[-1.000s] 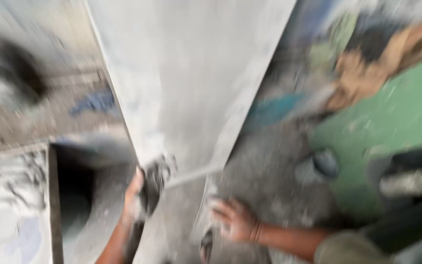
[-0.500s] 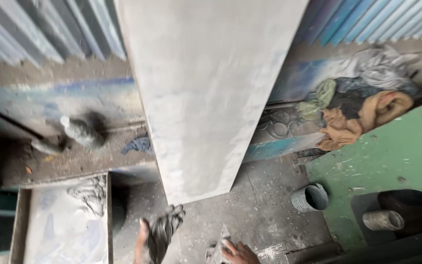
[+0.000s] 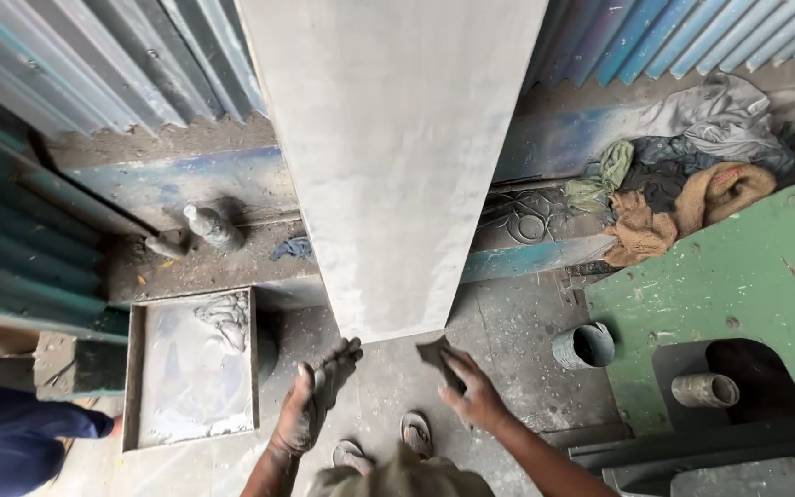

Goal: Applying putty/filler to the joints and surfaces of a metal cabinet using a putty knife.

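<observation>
A tall pale grey panel [image 3: 397,156] stands upright against the corrugated wall, its lower edge near my hands. My left hand [image 3: 301,410] grips a dark dusty putty knife [image 3: 338,362] whose blade points up toward the panel's bottom left corner. My right hand [image 3: 471,391] holds a small dark piece of sandpaper [image 3: 439,354] just under the panel's bottom right corner. Both hands are coated in grey dust. My sandalled feet [image 3: 384,442] show on the floor below.
A shallow tray of grey paste [image 3: 193,368] lies on the floor at left. A dusty bottle [image 3: 213,225] stands on a ledge. Rags [image 3: 692,184] are heaped at right above a green metal machine base [image 3: 738,294]. A small cylinder [image 3: 584,345] stands nearby. Another person's blue sleeve [image 3: 11,442] is at lower left.
The view has tilted up and steadied, so the wall and rags show. Both hands have come up from the frame's bottom edge to the panel's lower edge.
</observation>
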